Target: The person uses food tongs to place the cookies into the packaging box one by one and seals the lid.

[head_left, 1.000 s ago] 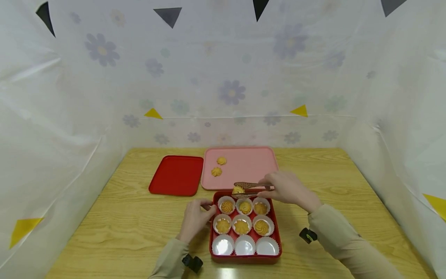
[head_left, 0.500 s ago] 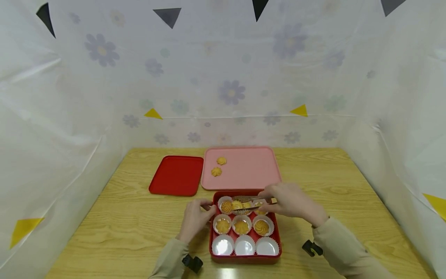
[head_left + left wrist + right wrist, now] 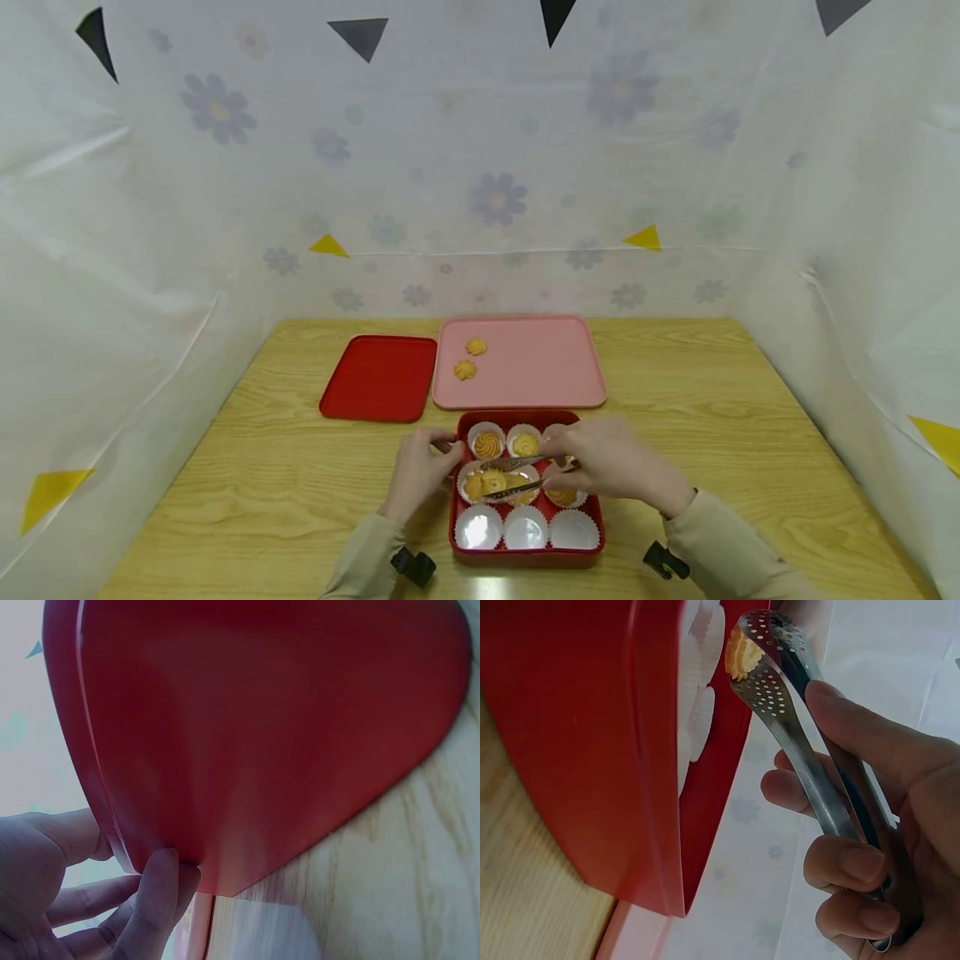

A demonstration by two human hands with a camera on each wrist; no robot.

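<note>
My right hand [image 3: 626, 465] holds small metal tongs [image 3: 810, 765] with perforated tips. Between those tips a piped butter cookie [image 3: 742, 654] is pinched, over the middle row of the red tin [image 3: 525, 560]. My left hand [image 3: 422, 471] grips the tin's left wall near the back, with fingers against the outer side in the left wrist view. Inside the tin stand rows of white paper cups. Back-row cups hold cookies, such as a swirled cookie [image 3: 488, 445] at left; the middle-row cups are partly hidden by the tongs. Front-row cups, such as the white paper cup [image 3: 526, 528], hold nothing.
Behind the tin lies a pink tray [image 3: 540, 367] with two cookies [image 3: 465, 369] at its left side. A red lid [image 3: 380, 379] lies left of the tray. A wooden table [image 3: 315, 492] carries everything, with white sheeting [image 3: 480, 150] around it.
The right hand has brought the tongs and cookie from the tin's back edge, across the back row, toward me over the middle row. My left hand has stayed at the tin's wall.
</note>
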